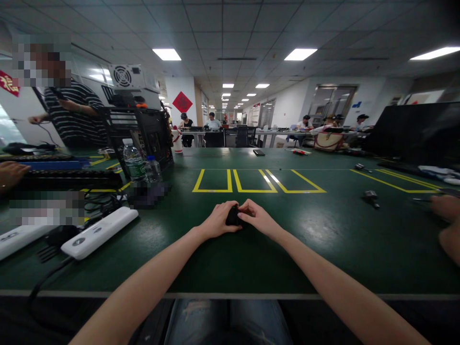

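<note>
1. The left hand [218, 221] was closed round a small black thing [233, 216], its thumb on the near side and its fingers on the far side. The right hand [257, 218] was pinched narrow, thumb and bent finger at the thing's right side. The thing was at the middle of the green table [230, 268], on the near side of the yellow tape [212, 191].
2. A slip seemed the likeliest trouble: the thing was small and dark, and fingertips held much of it. If the right hand had pushed harder than the left hand braced, it could have twisted out and skidded over the smooth top.
3. The fingers of both hands lay close together, so one could have been nipped, or could have blocked the other's hold.
4. Well off to the left, the strip [100, 232] had a cord [39, 282] running over the near edge; a snag there could have dragged it.
5. The thing's shape and any seam or button were hidden by the fingers and by its own darkness. Whether it rested on the table or was slightly raised, I could not tell.
6. At the right edge, a co-worker's hand [445, 207] was cut off and blurred. At the left, pixel blocks covered some items beside the strip.
</note>
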A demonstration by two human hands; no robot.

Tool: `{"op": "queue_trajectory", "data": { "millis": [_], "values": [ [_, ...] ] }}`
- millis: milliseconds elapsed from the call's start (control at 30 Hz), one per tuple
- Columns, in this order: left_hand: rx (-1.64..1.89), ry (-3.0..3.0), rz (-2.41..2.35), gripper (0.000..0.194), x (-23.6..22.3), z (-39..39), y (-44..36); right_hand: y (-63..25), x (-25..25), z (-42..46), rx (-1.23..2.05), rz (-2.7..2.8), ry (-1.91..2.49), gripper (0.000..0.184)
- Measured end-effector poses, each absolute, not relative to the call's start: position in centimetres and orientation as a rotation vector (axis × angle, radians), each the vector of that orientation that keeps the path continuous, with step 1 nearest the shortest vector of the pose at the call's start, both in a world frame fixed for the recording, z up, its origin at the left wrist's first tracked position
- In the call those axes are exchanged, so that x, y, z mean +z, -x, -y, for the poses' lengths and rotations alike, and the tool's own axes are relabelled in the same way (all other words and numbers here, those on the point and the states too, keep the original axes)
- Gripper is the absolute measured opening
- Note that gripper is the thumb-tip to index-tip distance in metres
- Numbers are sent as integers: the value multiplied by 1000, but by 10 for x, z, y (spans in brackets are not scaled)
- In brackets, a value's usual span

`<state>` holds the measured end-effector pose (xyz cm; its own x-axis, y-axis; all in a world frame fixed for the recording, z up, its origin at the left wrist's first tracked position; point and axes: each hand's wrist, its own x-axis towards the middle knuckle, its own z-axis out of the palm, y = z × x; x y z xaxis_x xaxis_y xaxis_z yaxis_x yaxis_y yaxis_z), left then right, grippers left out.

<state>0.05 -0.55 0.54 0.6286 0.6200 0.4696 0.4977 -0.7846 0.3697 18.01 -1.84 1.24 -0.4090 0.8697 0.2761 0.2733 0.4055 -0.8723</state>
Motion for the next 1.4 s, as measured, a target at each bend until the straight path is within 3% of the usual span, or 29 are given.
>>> {"op": "queue_trajectory", "data": {
  "millis": [400, 567, 967, 1133, 1400],
  "values": [
    [878, -2656, -929, 62, 5, 5, 0, -184, 13, 19, 1104, 1941, 956, 29],
    [890, -2657, -924, 63, 3, 3, -1, -181, 10, 17, 1036, 1882, 941, 20],
    [850, -2641, -938, 60, 8, 7, -1, -185, 10, 16, 1181, 1912, 942, 34],
    [854, -2636, -945, 62, 8, 8, -1, -182, 14, 20, 1140, 1874, 986, 24],
    [860, -2629, -934, 61, 8, 8, -2, -181, 8, 15, 1132, 1864, 991, 26]
  ]
}}
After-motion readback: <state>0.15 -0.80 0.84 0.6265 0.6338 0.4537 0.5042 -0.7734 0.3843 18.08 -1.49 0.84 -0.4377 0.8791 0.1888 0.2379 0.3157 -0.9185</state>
